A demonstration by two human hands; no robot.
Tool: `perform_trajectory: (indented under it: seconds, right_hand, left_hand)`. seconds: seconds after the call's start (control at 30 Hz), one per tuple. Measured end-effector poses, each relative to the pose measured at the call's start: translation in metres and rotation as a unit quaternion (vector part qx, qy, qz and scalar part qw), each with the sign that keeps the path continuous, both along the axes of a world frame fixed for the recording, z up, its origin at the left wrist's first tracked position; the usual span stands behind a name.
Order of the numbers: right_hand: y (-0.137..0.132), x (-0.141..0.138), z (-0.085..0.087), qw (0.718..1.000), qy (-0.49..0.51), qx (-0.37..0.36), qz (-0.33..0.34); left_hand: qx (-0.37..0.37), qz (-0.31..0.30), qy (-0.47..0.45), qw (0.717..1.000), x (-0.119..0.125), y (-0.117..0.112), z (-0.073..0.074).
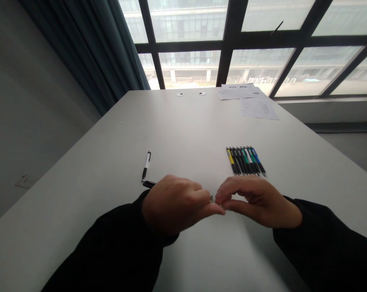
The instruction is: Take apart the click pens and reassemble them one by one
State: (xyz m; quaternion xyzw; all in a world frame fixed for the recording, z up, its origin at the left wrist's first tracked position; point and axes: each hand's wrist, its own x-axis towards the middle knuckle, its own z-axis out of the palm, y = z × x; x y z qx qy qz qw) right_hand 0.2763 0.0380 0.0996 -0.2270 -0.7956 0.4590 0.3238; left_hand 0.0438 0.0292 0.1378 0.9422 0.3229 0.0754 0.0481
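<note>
On the left, a blue curtain hangs beside the white table. Next, a white pen with a black grip lies slanted on the table, and just below it the end of a black pen shows, the rest hidden by the left hand. That hand is back-up, fingers curled well in, thumb stretched right; whether it grips anything I cannot tell. A small tip peeks out past its bent forefinger, too little to name. Close by, the right hand arches, thumb and fingertips brought nearly together by the left thumb; whether they pinch anything I cannot tell. Just beyond it lies a row of pens, side by side, yellow at the left, blue at the right. Papers lie near the far right corner, by the window
</note>
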Motion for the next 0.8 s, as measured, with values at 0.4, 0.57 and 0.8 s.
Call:
perform_trajectory:
  seconds: [0.4, 0.57, 0.8]
  right_hand:
    - [-0.004, -0.002, 0.006, 0.968, 0.206, -0.057, -0.13]
    - [0.011, 0.023, 0.011, 0.934, 0.202, -0.15, -0.254]
    - [0.012, 0.029, -0.038, 0.919, -0.273, -0.229, -0.168]
  left_hand:
    - [-0.081, 0.072, -0.072, 0.991, 0.004, 0.004, -0.003]
    - [-0.119, 0.174, -0.187, 0.959, -0.001, 0.01, -0.008]
    - [-0.378, 0.236, -0.233, 0.865, -0.004, 0.022, -0.032]
